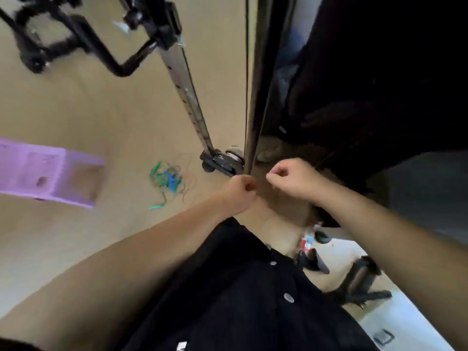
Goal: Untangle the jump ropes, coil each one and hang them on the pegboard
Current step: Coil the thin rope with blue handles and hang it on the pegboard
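A tangle of jump ropes with green and blue handles and thin cords lies on the tan floor, left of my hands. A thin dark cord runs straight down along the edge of the tall dark board to my left hand, whose curled fingers grip it. My right hand is close beside it, just right of the board's edge, fingers curled and thumb against forefinger; nothing shows between them. The picture is blurred.
A purple stool stands on the floor at the left. Black metal frames with wheels stand at the top left, with a perforated steel bar running down to a caster. Small items lie on the floor at the lower right.
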`<state>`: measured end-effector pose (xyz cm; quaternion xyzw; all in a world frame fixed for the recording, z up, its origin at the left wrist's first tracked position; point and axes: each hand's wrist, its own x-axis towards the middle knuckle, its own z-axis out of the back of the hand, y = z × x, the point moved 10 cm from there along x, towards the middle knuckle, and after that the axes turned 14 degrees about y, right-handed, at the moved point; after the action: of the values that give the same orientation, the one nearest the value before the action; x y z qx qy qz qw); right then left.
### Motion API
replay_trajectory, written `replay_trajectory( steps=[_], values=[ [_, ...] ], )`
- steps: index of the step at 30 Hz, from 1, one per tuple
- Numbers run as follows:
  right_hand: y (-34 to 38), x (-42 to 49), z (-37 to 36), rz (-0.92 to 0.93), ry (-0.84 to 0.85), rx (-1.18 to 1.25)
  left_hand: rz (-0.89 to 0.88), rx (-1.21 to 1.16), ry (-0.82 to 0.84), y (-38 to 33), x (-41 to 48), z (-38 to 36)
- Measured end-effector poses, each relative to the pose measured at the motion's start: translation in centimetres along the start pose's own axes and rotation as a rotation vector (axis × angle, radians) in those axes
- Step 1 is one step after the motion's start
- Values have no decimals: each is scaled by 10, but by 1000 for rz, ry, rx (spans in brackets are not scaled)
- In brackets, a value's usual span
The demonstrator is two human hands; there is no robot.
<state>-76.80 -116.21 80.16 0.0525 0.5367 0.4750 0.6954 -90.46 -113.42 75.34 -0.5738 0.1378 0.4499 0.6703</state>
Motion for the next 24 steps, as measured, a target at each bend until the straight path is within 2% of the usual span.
replay_trajectory(
  steps=[8, 12, 20, 24],
  values=[
    [183, 118, -64, 201, 271, -298, 160, -385, -384, 136, -47, 134],
    [265, 163, -101, 279, 346, -437, 246, -492, -499, 192, -72, 190],
    [370, 223, -160, 376, 458, -513, 356, -599, -694, 249, -107, 290],
    [398, 245, -173, 309, 425, -370, 383, -671, -818, 276, -128, 326]
  ],
)
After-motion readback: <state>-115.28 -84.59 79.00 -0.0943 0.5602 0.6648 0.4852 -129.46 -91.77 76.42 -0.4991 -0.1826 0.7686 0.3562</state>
